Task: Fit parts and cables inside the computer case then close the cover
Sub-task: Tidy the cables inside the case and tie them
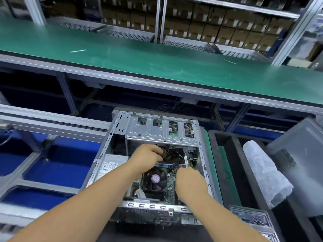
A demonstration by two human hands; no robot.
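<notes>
Overhead green bench [157, 55] | boxed shelves [218, 27] | left hand [146, 158] pinching cables [167, 154] | right hand [188, 180] unclear

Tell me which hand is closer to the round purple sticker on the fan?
The right hand. It sits just beside the black cooler fan's purple sticker, while the left hand reaches farther back among the dark cables.

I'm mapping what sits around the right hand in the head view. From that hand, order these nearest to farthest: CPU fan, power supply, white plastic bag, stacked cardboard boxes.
From the right hand:
1. CPU fan, just to its left inside the case.
2. Power supply, at the case's left wall.
3. White plastic bag, right of the case.
4. Stacked cardboard boxes, far behind the green bench.
</notes>
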